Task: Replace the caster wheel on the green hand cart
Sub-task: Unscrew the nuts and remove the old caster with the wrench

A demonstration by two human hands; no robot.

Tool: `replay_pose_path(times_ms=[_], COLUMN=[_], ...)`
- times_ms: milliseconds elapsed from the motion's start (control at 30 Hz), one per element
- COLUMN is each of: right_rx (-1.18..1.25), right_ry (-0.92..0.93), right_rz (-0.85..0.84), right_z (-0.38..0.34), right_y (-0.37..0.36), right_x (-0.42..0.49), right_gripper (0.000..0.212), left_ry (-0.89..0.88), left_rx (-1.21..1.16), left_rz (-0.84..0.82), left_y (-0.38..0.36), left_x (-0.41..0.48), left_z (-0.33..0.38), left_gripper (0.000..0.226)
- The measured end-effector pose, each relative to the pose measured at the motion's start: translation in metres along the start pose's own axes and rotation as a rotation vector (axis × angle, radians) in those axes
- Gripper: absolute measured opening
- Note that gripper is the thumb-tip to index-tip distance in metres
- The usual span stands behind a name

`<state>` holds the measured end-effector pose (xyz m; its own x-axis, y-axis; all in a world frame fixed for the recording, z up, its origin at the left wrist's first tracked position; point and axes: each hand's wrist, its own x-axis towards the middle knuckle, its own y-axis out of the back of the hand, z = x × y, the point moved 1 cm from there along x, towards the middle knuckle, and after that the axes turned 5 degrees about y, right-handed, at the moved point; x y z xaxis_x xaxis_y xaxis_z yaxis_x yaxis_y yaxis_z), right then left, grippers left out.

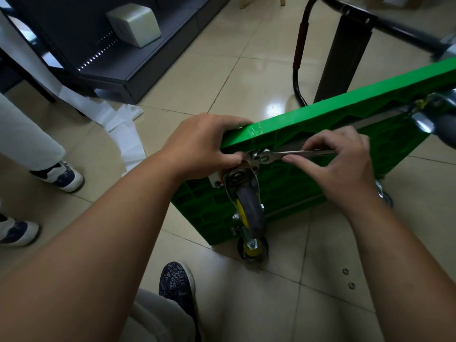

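The green hand cart (308, 124) stands on its edge on the tiled floor, its ribbed underside facing me. A grey caster wheel (248, 206) with a yellow hub hangs from a metal plate at the cart's near upper corner. My left hand (204, 144) grips that corner, fingers curled over the cart's edge and against the caster plate. My right hand (343, 164) pinches a flat metal wrench (296, 153), whose head sits on a fastener at the caster plate. A second caster (253, 249) touches the floor below.
Two small nuts (348, 277) lie on the tiles at the lower right. My dark shoe (176, 282) is near the cart. Another person's shoes (61, 176) stand at the left. A black shelf unit (123, 53) and white paper (123, 129) are behind; a black chair frame (343, 50) stands beyond the cart.
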<state>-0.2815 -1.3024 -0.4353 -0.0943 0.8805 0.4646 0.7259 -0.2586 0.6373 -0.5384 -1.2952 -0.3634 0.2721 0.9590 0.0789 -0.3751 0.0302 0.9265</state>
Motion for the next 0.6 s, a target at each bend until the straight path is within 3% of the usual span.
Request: replay_pose_path(times_ms=[133,267,333,400,600], right_rx=[0.246,0.680,0.689,0.626,0.306], right_ry=[-0.124,-0.615,-0.855,-1.022,-1.173], right_rz=[0.143,0.407,0.477,0.435,0.267], right_z=[0.014,0.028,0.046,0.068,0.118], right_y=[-0.009,-0.050,-0.068,-0.078,-0.092], right_x=[-0.017,-0.077,-0.121,-0.156,-0.205], right_gripper=[0.032,0.020,0.020,0.018,0.009], left_ry=[0.005,0.016,0.021,0.023,0.031], left_rx=[0.004,0.009,0.017,0.010,0.004], left_rz=[0.005,-0.003,-0.005,-0.001,-0.006], left_y=[-0.001,0.000,0.000,0.000,0.001], left_x=[-0.001,-0.001,-0.002,-0.003,-0.004], left_z=[0.001,0.002,0.002,0.003,0.006], left_gripper=[0.062,0.063,0.063,0.063,0.064])
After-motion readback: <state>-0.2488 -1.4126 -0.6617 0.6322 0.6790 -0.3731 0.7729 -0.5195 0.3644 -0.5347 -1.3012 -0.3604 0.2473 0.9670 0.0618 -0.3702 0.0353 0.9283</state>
